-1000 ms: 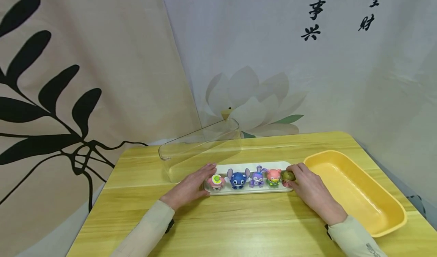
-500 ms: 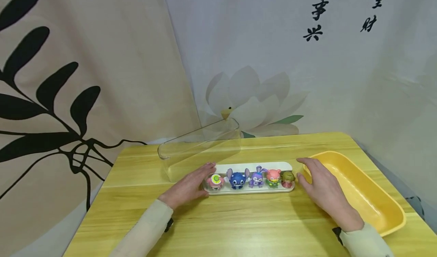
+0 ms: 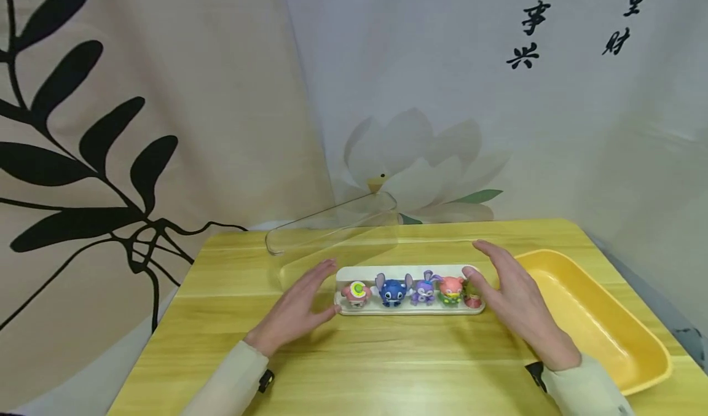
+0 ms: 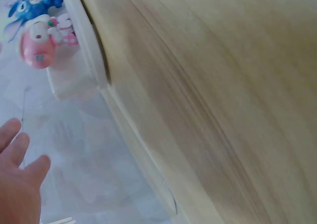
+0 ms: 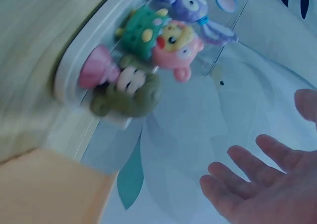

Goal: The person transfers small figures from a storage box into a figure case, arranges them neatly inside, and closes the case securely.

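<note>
On the wooden table a long white tray-like base [image 3: 365, 273] carries a row of several small toy figures. From left to right these are a pink figure [image 3: 356, 294] with a yellow-green swirl on top, a blue big-eared figure [image 3: 392, 290], a purple rabbit-eared figure [image 3: 423, 289], a pink bear-like figure [image 3: 450, 290] in green, and an olive-haired doll [image 5: 131, 87] in pink. My left hand [image 3: 295, 311] is spread by the base's left end, thumb close to its corner. At the right end my right hand [image 3: 522, 299] is held with fingers extended and nothing in them, partly covering the doll in the head view.
A clear plastic cover [image 3: 332, 238] stands behind the base at left, near the table's back edge. At right lies a yellow tray [image 3: 603, 287], partly under my right forearm. A printed cloth [image 3: 232, 96] hangs behind the table [image 3: 387, 367].
My right hand has let go of the olive-haired doll and moved off to the right, then slightly back with fingers spread. My left hand has drawn a little away from the base.
</note>
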Available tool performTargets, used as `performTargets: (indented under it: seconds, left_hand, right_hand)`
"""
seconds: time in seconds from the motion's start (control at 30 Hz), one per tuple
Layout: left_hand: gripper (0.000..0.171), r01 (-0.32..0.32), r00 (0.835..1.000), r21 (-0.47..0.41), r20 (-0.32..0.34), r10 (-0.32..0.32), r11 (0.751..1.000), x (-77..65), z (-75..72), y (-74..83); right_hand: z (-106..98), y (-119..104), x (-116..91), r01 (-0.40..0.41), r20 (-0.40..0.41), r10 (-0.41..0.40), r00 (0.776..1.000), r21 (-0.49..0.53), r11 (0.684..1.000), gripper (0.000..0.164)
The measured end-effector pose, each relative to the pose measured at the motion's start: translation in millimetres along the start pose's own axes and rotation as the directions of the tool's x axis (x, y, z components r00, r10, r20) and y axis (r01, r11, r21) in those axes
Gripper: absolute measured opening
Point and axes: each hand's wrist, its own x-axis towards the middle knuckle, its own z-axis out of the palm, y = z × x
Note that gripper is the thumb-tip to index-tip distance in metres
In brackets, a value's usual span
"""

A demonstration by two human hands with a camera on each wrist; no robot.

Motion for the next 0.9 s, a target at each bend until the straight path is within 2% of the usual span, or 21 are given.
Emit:
performTargets:
  seconds: [0.13, 0.23, 0.33, 0.43, 0.53, 0.6, 0.7, 0.8, 0.9]
  left_hand:
    - [0.079, -0.004, 0.989, 0.02, -0.148, 0.007, 1.0, -4.6, -4.0, 3.7]
    - [0.075, 0.007, 0.966, 0.023, -0.258, -0.001, 1.0, -6.4, -5.9, 4.9]
    - [0.074, 0.029, 0.93, 0.004, -0.367, -0.026, 1.0, -7.6, -8.3, 4.9]
    - [0.076, 0.045, 0.881, -0.036, -0.469, -0.056, 0.998, -7.4, -11.5, 3.1]
    - [0.081, 0.072, 0.838, -0.095, -0.534, -0.111, 0.993, -5.6, -15.9, 1.1]
    - [0.086, 0.1, 0.817, -0.146, -0.552, -0.165, 0.984, -3.8, -19.0, -1.6]
    - [0.095, 0.165, 0.798, -0.236, -0.538, -0.27, 0.958, 0.0, -24.2, -6.6]
    - [0.101, 0.243, 0.791, -0.322, -0.479, -0.379, 0.915, 4.9, -28.5, -15.4]
    - [0.107, 0.329, 0.784, -0.392, -0.395, -0.48, 0.859, 9.5, -31.4, -26.4]
  right_hand:
    - [2.5, -9.0, 6.4, -0.003, 0.037, 0.003, 0.999, 0.015, 1.0, 0.064]
    - [5.6, -15.0, 12.0, 0.003, 0.058, -0.005, 0.998, 0.028, 1.0, 0.065]
    - [9.3, -20.3, 18.5, 0.008, 0.081, -0.012, 0.997, 0.041, 0.999, 0.067]
    - [12.1, -24.3, 25.0, 0.005, 0.103, -0.01, 0.995, 0.046, 0.999, 0.069]
    - [13.4, -26.7, 31.4, 0.001, 0.123, -0.007, 0.992, 0.049, 0.999, 0.071]
    - [14.9, -27.8, 36.4, -0.001, 0.134, -0.006, 0.991, 0.051, 0.999, 0.072]
    - [16.7, -28.8, 42.0, -0.01, 0.149, 0.001, 0.989, 0.058, 0.998, 0.073]
    - [19.5, -29.3, 45.7, -0.021, 0.16, 0.01, 0.987, 0.067, 0.998, 0.073]
    - [22.4, -30.4, 48.4, -0.033, 0.17, 0.019, 0.985, 0.078, 0.996, 0.073]
